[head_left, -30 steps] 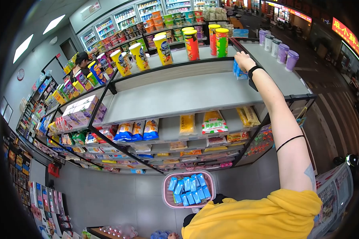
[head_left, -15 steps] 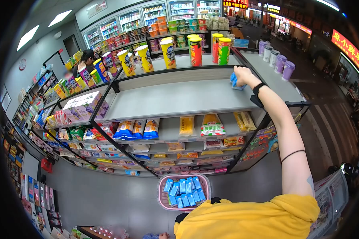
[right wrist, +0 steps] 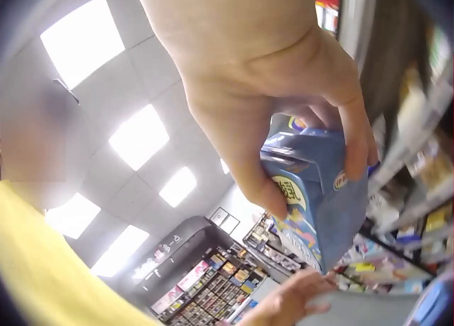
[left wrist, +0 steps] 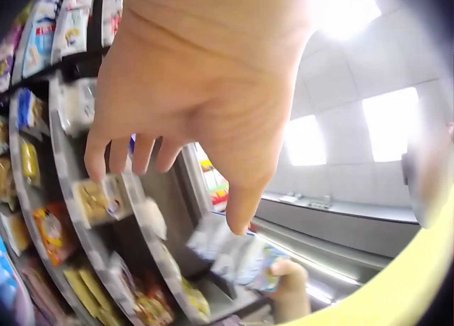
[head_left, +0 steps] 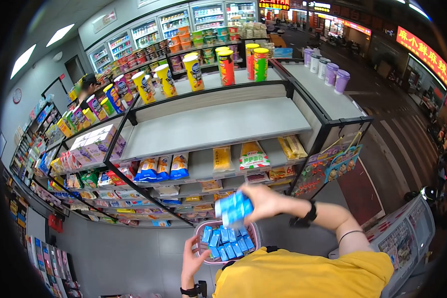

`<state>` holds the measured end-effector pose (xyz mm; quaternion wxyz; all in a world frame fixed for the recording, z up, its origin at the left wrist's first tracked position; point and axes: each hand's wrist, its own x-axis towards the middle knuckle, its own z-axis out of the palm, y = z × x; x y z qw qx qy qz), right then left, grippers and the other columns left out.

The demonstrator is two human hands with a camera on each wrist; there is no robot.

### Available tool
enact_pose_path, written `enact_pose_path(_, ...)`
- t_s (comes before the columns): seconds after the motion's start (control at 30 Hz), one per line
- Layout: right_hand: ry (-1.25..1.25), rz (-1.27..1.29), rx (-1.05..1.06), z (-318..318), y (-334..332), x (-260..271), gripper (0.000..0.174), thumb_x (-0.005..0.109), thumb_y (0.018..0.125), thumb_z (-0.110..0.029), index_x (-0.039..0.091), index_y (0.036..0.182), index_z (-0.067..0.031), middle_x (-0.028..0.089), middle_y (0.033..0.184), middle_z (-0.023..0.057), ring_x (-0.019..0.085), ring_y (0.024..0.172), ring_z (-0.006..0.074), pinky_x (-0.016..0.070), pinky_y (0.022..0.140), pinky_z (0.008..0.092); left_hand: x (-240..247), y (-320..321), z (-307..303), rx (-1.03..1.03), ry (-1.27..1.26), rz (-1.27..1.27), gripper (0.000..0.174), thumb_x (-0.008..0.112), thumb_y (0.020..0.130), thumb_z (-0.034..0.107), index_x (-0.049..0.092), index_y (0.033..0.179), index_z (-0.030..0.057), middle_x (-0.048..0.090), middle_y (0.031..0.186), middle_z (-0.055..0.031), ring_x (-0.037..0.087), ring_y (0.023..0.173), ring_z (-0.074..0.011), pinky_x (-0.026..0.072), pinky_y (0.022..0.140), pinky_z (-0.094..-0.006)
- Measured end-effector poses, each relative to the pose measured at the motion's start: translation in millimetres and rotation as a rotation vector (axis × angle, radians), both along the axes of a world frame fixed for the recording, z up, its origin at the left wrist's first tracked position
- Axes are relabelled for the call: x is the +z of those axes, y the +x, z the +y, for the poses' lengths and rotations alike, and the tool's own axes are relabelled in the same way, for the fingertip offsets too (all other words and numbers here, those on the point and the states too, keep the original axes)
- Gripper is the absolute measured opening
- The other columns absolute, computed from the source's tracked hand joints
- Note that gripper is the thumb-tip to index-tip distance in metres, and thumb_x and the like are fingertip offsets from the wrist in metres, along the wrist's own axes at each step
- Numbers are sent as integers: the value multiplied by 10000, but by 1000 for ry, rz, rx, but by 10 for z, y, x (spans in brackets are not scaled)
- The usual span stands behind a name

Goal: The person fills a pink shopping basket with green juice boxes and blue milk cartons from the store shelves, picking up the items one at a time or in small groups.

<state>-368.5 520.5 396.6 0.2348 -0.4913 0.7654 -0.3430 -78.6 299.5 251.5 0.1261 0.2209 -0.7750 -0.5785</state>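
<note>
Over the near part of the shelving, my right hand [head_left: 265, 202] grips a few small blue drink cartons [head_left: 233, 207] side by side. The right wrist view shows the thumb and fingers around a blue carton [right wrist: 330, 191] with a pale oval label. Below them on the floor stands a pink basket [head_left: 257, 232] holding several blue cartons [head_left: 227, 244]. My left hand [head_left: 191, 256] is at the basket's left side, its thumb apart from the fingers. It is empty in the left wrist view, fingers [left wrist: 143, 152] loosely extended.
The top tray [head_left: 218, 119] of the shelf unit is bare; bagged bread [head_left: 255, 155] lies below. Tube snack cans [head_left: 193, 72] line the ledge behind. Purple cups [head_left: 341, 82] stand on the right. A glass-topped freezer [head_left: 407, 238] is at the right, and a person [head_left: 87, 89] is far left.
My right hand has lifted the blue cartons off the shelf's right end and brought them down and left, over the basket. My left hand has come up into view beside the basket.
</note>
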Motion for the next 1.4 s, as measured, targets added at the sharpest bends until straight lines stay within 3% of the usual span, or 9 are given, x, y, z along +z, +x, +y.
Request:
enact_pose_path(0.13, 127, -27, 164, -46, 628, -893, 826, 855, 554, -333, 544, 1237, 13, 667, 1101, 212, 664, 1013, 356, 532, 879, 414, 316, -412, 341, -286, -538, 145, 1069, 945, 620, 353, 364, 1445, -1, 379, 1452, -245, 402, 1376, -323, 457, 1033, -460)
enact_pose_path(0.43, 80, -151, -16, 67, 929, -1189, 911, 858, 619, -358, 495, 1365, 19, 612, 1264, 255, 603, 1188, 353, 489, 991, 412, -192, -585, 400, -593, -183, -263, 1122, 960, 612, 401, 344, 1425, -64, 541, 1326, -218, 543, 1246, -305, 427, 1066, -401)
enact_pose_path(0.57, -81, -458, -147, 124, 906, -1535, 1067, 921, 660, -345, 354, 1490, 15, 512, 1420, 244, 496, 1337, 319, 420, 1091, 409, -323, -503, 461, -461, 315, -209, 1113, 939, 662, 383, 312, 1417, -143, 549, 1317, -219, 560, 1202, -247, 467, 1009, -365)
enact_pose_path(0.77, -199, -1009, -233, 78, 1195, -2041, 1094, 902, 717, -141, 186, 1539, -38, 447, 1423, 172, 478, 1307, 262, 434, 1089, 408, -949, -432, 565, -391, 627, -116, 946, 853, 800, 324, 290, 1479, -19, 531, 1370, -168, 525, 1264, -238, 434, 1073, -377)
enact_pose_path(0.93, -128, -1407, -352, 120, 1387, -2516, 879, 825, 772, -77, 285, 1465, -97, 568, 1276, 120, 606, 1180, 236, 522, 994, 389, -1166, -195, 550, -468, 619, -236, 898, 810, 831, 426, 349, 1469, -6, 492, 1378, -198, 459, 1329, -290, 372, 1118, -410)
enact_pose_path(0.97, 6, -1494, -301, 150, 1387, -2869, 860, 815, 775, -72, 292, 1458, -97, 590, 1258, 117, 635, 1144, 237, 557, 932, 388, -1349, -80, 406, -556, 248, -421, 854, 769, 843, 493, 433, 1430, -27, 423, 1438, -266, 381, 1395, -368, 320, 1155, -446)
enact_pose_path(1.1, 312, -1209, -478, -44, 1319, -3290, 964, 888, 692, -242, 313, 1444, -64, 594, 1269, 137, 643, 1115, 284, 575, 829, 472, -1653, 363, 143, -371, 117, -540, 796, 672, 896, 555, 490, 1402, -32, 327, 1534, -270, 301, 1447, -406, 270, 1186, -461)
enact_pose_path(1.2, 539, -959, -701, -298, 1072, -3611, 1030, 919, 619, -268, 317, 1415, -15, 593, 1262, 195, 642, 1108, 331, 571, 811, 519, -2006, 891, -70, -188, 221, -630, 704, 670, 918, 489, 524, 1359, -40, 552, 1367, -244, 535, 1286, -372, 435, 1067, -436)
enact_pose_path(1.4, 630, -531, -942, -522, 659, -4426, 1099, 915, 574, -335, 290, 1370, 93, 604, 1233, 290, 636, 1141, 392, 535, 968, 419, -3116, 2552, -122, 102, -114, -874, 538, 689, 888, 429, 635, 1144, -41, 673, 1160, -241, 639, 1106, -384, 513, 929, -439)
